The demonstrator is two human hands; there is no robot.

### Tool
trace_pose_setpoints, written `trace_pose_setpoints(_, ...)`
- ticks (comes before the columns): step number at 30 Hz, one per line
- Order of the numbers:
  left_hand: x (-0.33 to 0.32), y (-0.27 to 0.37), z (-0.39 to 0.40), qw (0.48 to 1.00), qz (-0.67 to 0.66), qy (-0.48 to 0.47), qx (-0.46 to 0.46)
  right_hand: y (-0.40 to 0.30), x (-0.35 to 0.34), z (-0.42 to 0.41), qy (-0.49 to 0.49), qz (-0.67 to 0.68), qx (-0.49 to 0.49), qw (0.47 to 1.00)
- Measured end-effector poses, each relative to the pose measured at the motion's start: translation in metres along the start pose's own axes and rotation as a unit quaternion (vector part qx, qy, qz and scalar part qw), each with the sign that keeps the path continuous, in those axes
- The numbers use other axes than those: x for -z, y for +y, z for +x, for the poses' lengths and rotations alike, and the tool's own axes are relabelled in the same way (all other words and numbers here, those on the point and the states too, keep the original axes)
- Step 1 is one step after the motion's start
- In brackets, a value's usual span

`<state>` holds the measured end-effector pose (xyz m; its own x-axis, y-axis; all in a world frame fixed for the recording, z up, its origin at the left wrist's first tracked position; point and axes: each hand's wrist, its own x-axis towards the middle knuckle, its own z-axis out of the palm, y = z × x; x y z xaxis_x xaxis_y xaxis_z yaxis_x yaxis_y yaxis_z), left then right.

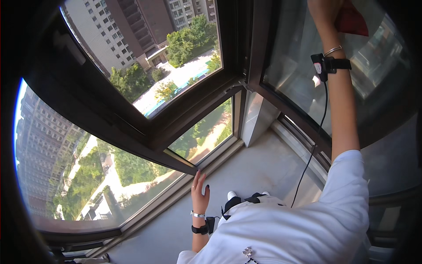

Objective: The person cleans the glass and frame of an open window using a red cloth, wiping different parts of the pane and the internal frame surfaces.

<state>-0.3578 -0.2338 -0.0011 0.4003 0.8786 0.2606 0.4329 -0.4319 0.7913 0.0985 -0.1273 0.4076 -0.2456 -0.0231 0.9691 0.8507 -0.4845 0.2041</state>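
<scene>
At the top right, my right hand [324, 11] has a dark red cloth [352, 21] with it, held up at a glass pane [293, 72] in a dark-framed window sash [293, 107]. The picture's top edge cuts off the fingers of that hand. My left hand [199, 194] is empty, with thumb and fingers apart. Its fingertips are at the lower end of a dark window frame bar [178, 163]; I cannot tell if they touch it.
Below the frame bar runs a pale sill [165, 194] along low glass. A tiled post [255, 115] stands in the corner, beside a floor track [296, 132]. The grey floor [263, 165] lies around my feet. A black cable [310, 161] hangs from my right wrist device [321, 66].
</scene>
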Motion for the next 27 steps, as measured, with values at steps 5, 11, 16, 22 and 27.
trace_pose_setpoints(5,0.001,-0.017,-0.009,0.998,-0.010,0.005,0.056,-0.072,-0.063,-0.082,-0.052,0.012,0.108,0.993)
trace_pose_setpoints(11,-0.003,-0.021,-0.013,0.997,-0.027,-0.004,0.074,-0.082,-0.024,-0.259,-0.286,0.046,0.134,0.948)
trace_pose_setpoints(16,-0.004,-0.020,0.010,0.998,-0.022,-0.047,0.033,-0.075,0.021,-0.382,-0.389,0.125,0.292,0.865)
trace_pose_setpoints(22,0.006,-0.008,0.013,0.999,-0.019,-0.008,0.040,-0.087,0.038,-0.255,-0.313,0.347,0.032,0.884)
trace_pose_setpoints(27,0.000,-0.015,-0.012,0.997,-0.002,-0.001,0.071,-0.082,-0.012,-0.136,-0.120,0.196,0.117,0.966)
